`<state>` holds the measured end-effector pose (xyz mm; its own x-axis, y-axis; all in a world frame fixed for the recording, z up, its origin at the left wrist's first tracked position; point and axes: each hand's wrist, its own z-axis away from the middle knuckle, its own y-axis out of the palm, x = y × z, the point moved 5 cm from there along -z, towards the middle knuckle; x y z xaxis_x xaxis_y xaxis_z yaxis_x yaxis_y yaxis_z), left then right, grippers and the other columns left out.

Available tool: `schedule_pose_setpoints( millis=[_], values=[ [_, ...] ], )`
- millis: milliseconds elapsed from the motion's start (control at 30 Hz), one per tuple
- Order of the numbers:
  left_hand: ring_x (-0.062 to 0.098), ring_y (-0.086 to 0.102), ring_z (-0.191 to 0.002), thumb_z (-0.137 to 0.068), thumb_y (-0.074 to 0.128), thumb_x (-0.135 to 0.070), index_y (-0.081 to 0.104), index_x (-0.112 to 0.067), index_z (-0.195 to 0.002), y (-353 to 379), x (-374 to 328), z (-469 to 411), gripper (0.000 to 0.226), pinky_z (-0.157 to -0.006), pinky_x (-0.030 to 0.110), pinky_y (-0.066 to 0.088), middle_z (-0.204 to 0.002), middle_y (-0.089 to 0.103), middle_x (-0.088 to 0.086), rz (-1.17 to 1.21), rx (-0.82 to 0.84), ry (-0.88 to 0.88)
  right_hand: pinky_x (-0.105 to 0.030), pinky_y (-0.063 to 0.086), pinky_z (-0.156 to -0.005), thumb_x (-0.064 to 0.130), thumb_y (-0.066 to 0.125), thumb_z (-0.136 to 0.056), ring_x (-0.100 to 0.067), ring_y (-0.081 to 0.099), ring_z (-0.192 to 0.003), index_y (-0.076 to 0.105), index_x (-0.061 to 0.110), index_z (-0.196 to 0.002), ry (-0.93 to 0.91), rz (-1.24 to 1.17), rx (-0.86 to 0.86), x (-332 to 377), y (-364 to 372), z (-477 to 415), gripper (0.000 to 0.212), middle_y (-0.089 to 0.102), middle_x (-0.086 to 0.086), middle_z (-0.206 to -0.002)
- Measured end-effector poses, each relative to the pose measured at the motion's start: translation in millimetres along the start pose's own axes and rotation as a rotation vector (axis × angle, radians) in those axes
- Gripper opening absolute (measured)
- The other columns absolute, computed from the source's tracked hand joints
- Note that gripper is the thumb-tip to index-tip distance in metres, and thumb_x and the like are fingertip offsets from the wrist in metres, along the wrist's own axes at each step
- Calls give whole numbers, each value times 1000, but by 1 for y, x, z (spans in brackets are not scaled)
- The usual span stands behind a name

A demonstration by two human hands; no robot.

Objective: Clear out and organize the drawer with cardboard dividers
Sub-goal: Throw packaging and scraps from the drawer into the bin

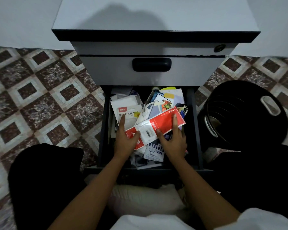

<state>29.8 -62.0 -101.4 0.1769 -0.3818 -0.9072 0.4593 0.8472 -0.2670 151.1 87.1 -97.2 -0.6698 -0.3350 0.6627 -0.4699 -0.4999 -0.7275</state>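
Observation:
The bottom drawer (195, 130) of a grey cabinet (150, 72) stands pulled out, crammed with loose packets and papers. On top lies a long red and white stationery packet (161, 123), slanting from lower left to upper right. My left hand (125, 138) holds its lower left end, thumb over the packet and index finger stretched onto a white stapler set pack (129, 112). My right hand (172, 140) holds the packet's right part, fingers laid across the red area. A blue and white value pack (155, 151) shows below the packet.
A black basket (239, 113) with white handle slots stands on the floor right of the drawer. A black cushion or bag (47, 176) lies at the lower left. Patterned floor tiles (40, 97) spread on both sides. Cabinet's upper drawers are closed.

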Motion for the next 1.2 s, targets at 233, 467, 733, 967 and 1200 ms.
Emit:
schedule_pose_setpoints(
  millis=[233,467,733,967,1200],
  values=[
    [16,51,-114,-87,63,-7,23,-36,-143,3,0,4,74,-87,31,50,-145,38,4,78,29,-43,-53,44,-96,77,41,-72,-30,46,-126,-10,64,-134,-16,-137,-38,1,5,1,82,45,-5,-141],
    [20,55,-116,-85,67,-21,28,-35,-142,10,3,11,71,-90,36,52,-143,38,7,49,-24,-60,-53,31,-102,64,48,-75,-36,42,-125,5,43,-147,48,6,-82,3,-2,4,86,42,-4,-144],
    [13,57,-112,-77,74,-26,30,-33,-142,9,-5,8,79,-87,28,54,-140,45,3,154,5,-48,-45,46,-97,52,59,-83,-26,46,-126,0,55,-139,-8,-264,-29,7,2,1,81,37,-4,-144],
    [1,55,-101,-82,70,-16,26,-28,-145,9,-11,9,77,-72,8,50,-129,46,-6,210,50,-55,-41,45,-98,47,62,-83,-22,44,-126,3,54,-140,-5,-322,18,8,2,-2,82,35,-2,-143],
    [6,56,-105,-83,69,-19,29,-33,-143,6,-16,8,74,-74,11,51,-131,46,-6,227,62,-65,-39,44,-97,44,65,-83,-19,44,-126,6,54,-139,-6,-359,0,12,-2,-4,82,35,0,-144]
  ],
)
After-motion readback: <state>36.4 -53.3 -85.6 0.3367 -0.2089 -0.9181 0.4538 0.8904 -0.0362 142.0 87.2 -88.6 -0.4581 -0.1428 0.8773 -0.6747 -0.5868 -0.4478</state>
